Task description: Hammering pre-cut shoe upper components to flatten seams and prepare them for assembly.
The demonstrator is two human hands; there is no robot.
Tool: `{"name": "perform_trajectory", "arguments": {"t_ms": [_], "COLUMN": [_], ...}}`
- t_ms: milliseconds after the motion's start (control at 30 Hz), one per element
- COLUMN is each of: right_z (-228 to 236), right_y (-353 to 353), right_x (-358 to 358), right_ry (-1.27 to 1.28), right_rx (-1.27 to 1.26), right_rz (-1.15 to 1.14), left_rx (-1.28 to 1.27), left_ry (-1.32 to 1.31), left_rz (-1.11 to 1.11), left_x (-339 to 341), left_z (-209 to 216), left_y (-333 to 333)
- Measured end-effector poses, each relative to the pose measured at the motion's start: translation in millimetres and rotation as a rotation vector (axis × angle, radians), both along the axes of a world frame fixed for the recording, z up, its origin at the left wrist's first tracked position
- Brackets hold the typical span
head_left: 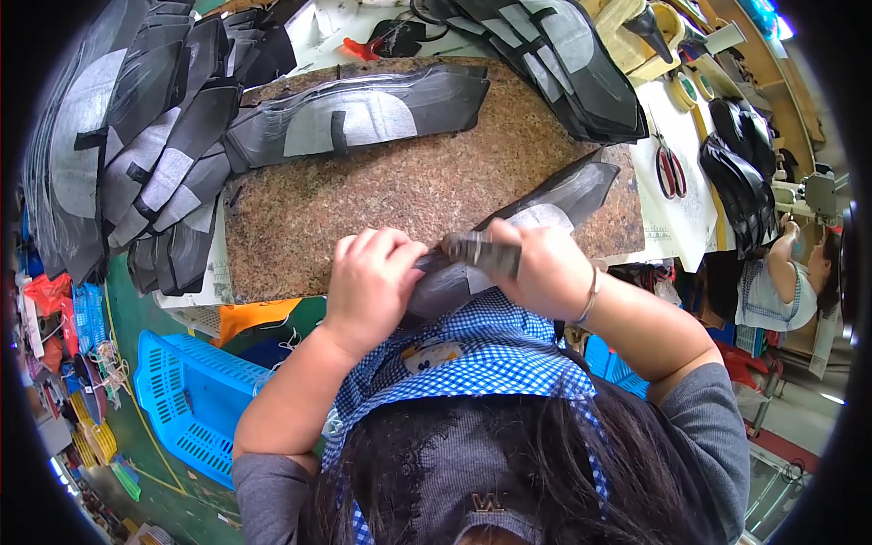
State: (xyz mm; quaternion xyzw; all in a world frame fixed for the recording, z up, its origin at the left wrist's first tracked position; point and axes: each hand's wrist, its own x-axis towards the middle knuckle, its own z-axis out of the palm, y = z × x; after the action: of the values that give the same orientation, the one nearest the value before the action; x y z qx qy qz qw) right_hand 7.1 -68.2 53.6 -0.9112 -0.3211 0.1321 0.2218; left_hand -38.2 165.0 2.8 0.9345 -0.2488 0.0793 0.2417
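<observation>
While our left hand (371,277) pinches the dark grey shoe-upper piece (545,204) at the worktop's (381,191) near edge, our right hand (536,268), gripping a small grey tool (481,252), should press evenly.

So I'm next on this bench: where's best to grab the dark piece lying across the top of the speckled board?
Probably the right end of the dark piece. It lies flat and long across the far edge of the board, its left end tucked against the stacked pieces, while the right end sits free. Come from the right and pinch that edge.
</observation>
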Motion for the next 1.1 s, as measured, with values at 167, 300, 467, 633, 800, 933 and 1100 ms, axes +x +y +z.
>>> {"name": "perform_trajectory", "arguments": {"t_ms": [167,300,467,633,800,933,1100], "right_z": [-5.8,-6.0,-11.1,-3.1,-7.6,-5.6,-8.7], "right_y": [5.2,9.5,14.5,22.2,21.9,23.0,29.4], "right_x": [-0.8,-0.9,15.4,5.6,-0.4,5.2,-2.9], "right_ry": [-0.044,-0.035,0.018,0.082,0.036,-0.003,-0.035], "right_rx": [0.047,0.08,0.108,0.036,0.083,0.153,0.113], "right_rz": [0.005,0.04,0.036,0.04,0.092,-0.024,0.055], "left_rx": [-0.005,0.098,-0.149,-0.13,0.01,-0.054,-0.14], "left_ry": [-0.007,-0.111,0.074,-0.029,-0.09,-0.157,-0.124], "left_rz": [-0.005,-0.013,0.239,0.217,0.199,0.415,0.336], "left_x": [-7.0,-15.1,-10.9,-15.4,-23.6,-22.0,-26.0], "left_z": [1.3,-2.5,-3.9,-8.8,-8.9,-7.8,-18.3], "left_y": [-1.5,-4.9,5.3,3.2,-0.3,0.2,0.0]}}
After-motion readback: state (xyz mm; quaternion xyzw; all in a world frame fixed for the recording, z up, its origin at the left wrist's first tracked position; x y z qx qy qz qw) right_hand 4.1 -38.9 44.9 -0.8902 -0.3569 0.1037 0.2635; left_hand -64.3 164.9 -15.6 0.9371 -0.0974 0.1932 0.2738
